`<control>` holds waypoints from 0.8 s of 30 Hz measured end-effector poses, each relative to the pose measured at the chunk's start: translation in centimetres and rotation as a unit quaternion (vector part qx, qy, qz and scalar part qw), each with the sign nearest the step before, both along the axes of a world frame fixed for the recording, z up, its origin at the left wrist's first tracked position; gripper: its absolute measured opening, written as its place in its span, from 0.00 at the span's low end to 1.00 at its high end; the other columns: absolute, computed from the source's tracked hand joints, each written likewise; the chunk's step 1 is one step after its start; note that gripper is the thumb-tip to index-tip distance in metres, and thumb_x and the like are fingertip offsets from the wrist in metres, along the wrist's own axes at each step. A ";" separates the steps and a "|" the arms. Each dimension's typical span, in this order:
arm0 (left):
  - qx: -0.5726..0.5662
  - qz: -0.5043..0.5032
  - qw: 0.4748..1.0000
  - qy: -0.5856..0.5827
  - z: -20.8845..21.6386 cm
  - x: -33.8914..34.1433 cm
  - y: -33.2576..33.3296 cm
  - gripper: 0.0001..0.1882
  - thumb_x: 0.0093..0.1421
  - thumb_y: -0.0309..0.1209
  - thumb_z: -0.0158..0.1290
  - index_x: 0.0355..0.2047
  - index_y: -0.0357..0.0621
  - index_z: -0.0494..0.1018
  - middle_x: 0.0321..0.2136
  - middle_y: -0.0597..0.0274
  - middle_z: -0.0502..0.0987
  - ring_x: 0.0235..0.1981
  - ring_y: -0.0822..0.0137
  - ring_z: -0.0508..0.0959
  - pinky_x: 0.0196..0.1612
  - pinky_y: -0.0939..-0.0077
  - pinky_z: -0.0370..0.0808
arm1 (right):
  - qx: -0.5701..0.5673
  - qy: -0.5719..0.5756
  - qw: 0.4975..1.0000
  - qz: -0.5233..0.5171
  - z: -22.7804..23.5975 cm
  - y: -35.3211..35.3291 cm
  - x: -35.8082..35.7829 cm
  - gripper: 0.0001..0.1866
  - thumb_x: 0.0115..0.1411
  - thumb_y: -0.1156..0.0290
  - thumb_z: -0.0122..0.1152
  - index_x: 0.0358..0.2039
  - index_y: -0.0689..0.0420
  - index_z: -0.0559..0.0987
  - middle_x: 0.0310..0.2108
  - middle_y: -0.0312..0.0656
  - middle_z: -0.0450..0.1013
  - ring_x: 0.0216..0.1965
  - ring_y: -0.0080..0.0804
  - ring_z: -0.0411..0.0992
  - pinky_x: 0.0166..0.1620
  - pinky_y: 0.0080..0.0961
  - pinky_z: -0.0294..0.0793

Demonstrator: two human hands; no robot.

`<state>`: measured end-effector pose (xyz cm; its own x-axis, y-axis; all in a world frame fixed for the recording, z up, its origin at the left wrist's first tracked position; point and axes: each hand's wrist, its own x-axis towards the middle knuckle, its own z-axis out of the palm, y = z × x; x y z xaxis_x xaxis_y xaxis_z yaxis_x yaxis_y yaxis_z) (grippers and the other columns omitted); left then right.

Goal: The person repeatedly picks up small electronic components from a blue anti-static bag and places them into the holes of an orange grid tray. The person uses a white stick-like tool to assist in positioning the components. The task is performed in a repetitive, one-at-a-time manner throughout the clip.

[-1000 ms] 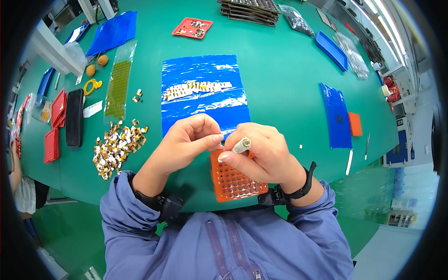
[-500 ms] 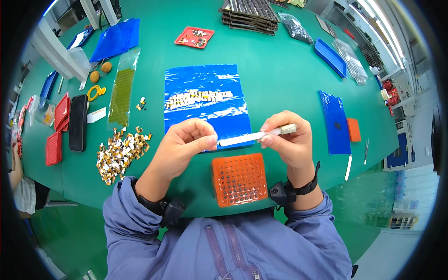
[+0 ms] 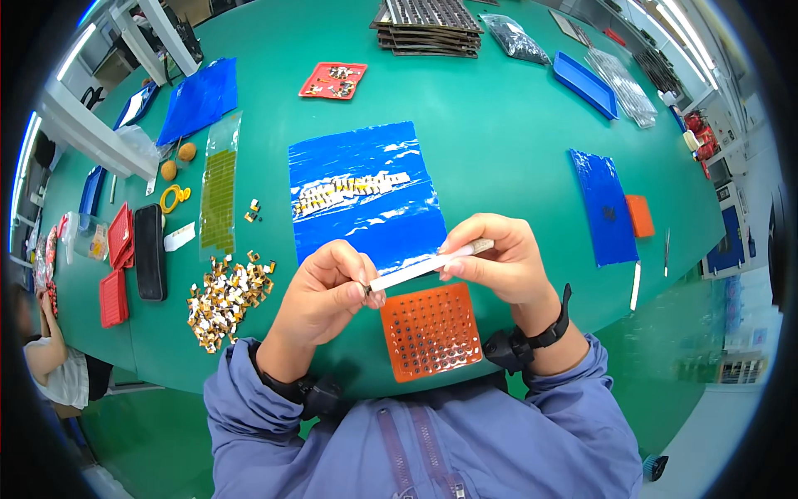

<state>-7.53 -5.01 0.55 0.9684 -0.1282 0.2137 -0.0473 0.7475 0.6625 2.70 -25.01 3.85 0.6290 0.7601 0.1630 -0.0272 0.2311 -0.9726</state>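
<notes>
My right hand (image 3: 503, 262) pinches a slim white stick (image 3: 409, 272) near its thick, pale wrapped end. The stick slants down to the left, over the near edge of a blue film sheet (image 3: 366, 229). At the stick's other tip, my left hand (image 3: 320, 291) is closed on a tiny dark piece (image 3: 366, 290) between thumb and finger; its kind is too small to tell. Below both hands lies an orange block (image 3: 432, 337) with rows of holes, many filled with small dark round parts. Several white-and-yellow pieces (image 3: 345, 193) lie in a band on the blue film.
Left of my left arm is a heap of small white-and-brown parts (image 3: 224, 303), with a black case (image 3: 150, 249) and red trays (image 3: 115, 298) beyond. A red tray (image 3: 332, 81) and stacked dark trays (image 3: 428, 29) stand far back. Tweezers (image 3: 667, 251) lie right. Another person sits far left.
Both hands have moved slightly left and nearer to me. The stick tilts more, its left tip lower and now at the dark piece in my left fingers. The view has shifted a little.
</notes>
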 end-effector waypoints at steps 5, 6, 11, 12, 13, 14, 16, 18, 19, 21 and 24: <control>0.047 0.005 0.999 0.006 0.1 -0.1 0.4 0.07 0.55 0.29 0.50 0.28 0.44 0.62 0.22 0.62 0.67 0.27 0.69 0.70 0.34 0.72 0.69 | 0.012 0.019 1.000 0.015 0.1 0.4 0.2 0.06 0.50 0.80 0.57 0.31 0.64 0.74 0.26 0.38 0.72 0.28 0.20 0.71 0.32 0.14 0.69; 0.056 0.013 0.998 0.006 0.2 -0.1 0.4 0.07 0.55 0.29 0.50 0.28 0.45 0.62 0.22 0.62 0.67 0.27 0.69 0.70 0.34 0.73 0.68 | 0.013 0.029 0.999 0.015 0.2 0.3 0.2 0.05 0.51 0.80 0.57 0.30 0.64 0.74 0.25 0.38 0.72 0.28 0.20 0.71 0.32 0.14 0.69; 0.044 0.052 0.997 0.020 0.6 -0.1 -0.5 0.08 0.53 0.27 0.51 0.26 0.42 0.62 0.22 0.60 0.68 0.26 0.68 0.68 0.30 0.73 0.65 | -0.046 -0.082 0.996 -0.004 0.6 -0.2 0.3 0.04 0.53 0.76 0.56 0.29 0.63 0.75 0.23 0.37 0.72 0.25 0.20 0.70 0.29 0.16 0.69; 0.055 0.072 0.996 0.022 0.8 -0.2 -0.8 0.09 0.53 0.28 0.52 0.26 0.43 0.61 0.21 0.61 0.67 0.25 0.67 0.67 0.29 0.73 0.64 | -0.045 -0.134 0.990 -0.017 0.3 -0.1 0.4 0.05 0.53 0.74 0.56 0.29 0.63 0.75 0.23 0.37 0.72 0.25 0.21 0.70 0.28 0.17 0.69; 0.056 0.076 0.995 0.017 0.7 -0.3 -0.7 0.10 0.54 0.28 0.51 0.26 0.43 0.60 0.21 0.62 0.66 0.24 0.67 0.67 0.29 0.72 0.64 | -0.051 -0.147 0.988 -0.014 0.5 0.0 0.4 0.05 0.53 0.75 0.54 0.29 0.63 0.74 0.24 0.38 0.72 0.25 0.21 0.70 0.29 0.17 0.69; 0.051 0.079 0.995 0.028 0.8 -0.5 -0.9 0.10 0.54 0.28 0.51 0.26 0.44 0.59 0.21 0.62 0.65 0.24 0.68 0.66 0.29 0.72 0.63 | -0.061 -0.159 0.985 -0.012 0.8 -0.1 0.3 0.05 0.54 0.76 0.53 0.28 0.64 0.74 0.24 0.39 0.72 0.25 0.22 0.70 0.30 0.18 0.69; 0.046 0.088 0.995 0.034 0.8 -0.7 -1.1 0.11 0.54 0.28 0.51 0.27 0.45 0.57 0.20 0.63 0.63 0.23 0.69 0.65 0.28 0.72 0.63 | 0.003 -0.187 0.982 -0.031 0.9 0.0 0.0 0.05 0.54 0.75 0.54 0.28 0.63 0.74 0.24 0.40 0.71 0.27 0.25 0.69 0.32 0.20 0.69; 0.055 0.096 0.993 0.039 0.7 -0.8 -1.0 0.11 0.55 0.28 0.51 0.27 0.45 0.57 0.20 0.64 0.62 0.23 0.70 0.65 0.28 0.75 0.64 | 0.009 -0.219 0.976 0.004 0.3 -0.2 0.2 0.06 0.52 0.74 0.56 0.30 0.62 0.73 0.26 0.39 0.70 0.29 0.27 0.68 0.34 0.22 0.68; 0.055 0.082 0.995 0.030 0.4 -0.6 -1.0 0.11 0.55 0.28 0.51 0.27 0.45 0.57 0.20 0.64 0.62 0.23 0.70 0.65 0.29 0.74 0.64 | -0.025 -0.220 0.975 0.008 -0.1 -0.4 0.4 0.06 0.51 0.74 0.56 0.30 0.61 0.72 0.27 0.39 0.70 0.29 0.28 0.68 0.33 0.22 0.67; 0.065 0.074 0.995 0.027 0.2 -0.7 -0.9 0.11 0.55 0.28 0.50 0.27 0.46 0.57 0.20 0.66 0.61 0.23 0.72 0.65 0.29 0.75 0.66 | -0.084 -0.215 0.973 0.032 -0.5 -0.5 0.5 0.08 0.50 0.74 0.58 0.31 0.60 0.72 0.29 0.38 0.70 0.29 0.28 0.68 0.33 0.23 0.67; 0.082 0.083 0.992 0.041 0.2 -0.6 -0.6 0.11 0.56 0.29 0.49 0.28 0.48 0.55 0.21 0.69 0.59 0.22 0.74 0.63 0.29 0.77 0.67 | 0.028 -0.231 0.972 -0.039 0.4 -0.4 -0.4 0.05 0.51 0.73 0.57 0.28 0.60 0.73 0.25 0.38 0.69 0.26 0.28 0.67 0.29 0.23 0.65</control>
